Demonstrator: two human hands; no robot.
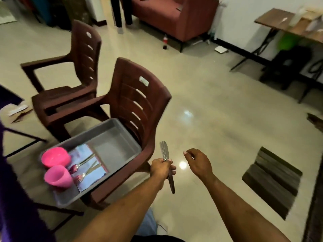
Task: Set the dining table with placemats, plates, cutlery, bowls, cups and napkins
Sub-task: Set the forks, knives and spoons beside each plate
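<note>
My left hand (161, 167) grips a small bundle of steel table knives (164, 151), blades pointing up, handles hanging below the fist. My right hand (197, 162) hovers just to the right of it, fingers loosely curled and holding nothing. To the left, a grey plastic tub (120, 137) sits on the seat of a brown plastic chair (139, 102). Inside the tub lie a pink bowl (56, 157), a pink cup (58, 176), and spoons and forks (82, 168) on a printed placemat.
A second brown chair (73, 70) stands behind the first. A dark slatted placemat (272, 180) lies at the lower right on a table edge. A purple-covered table (15, 198) fills the left edge. A red sofa (174, 16) and a side table (286, 23) stand across the glossy floor.
</note>
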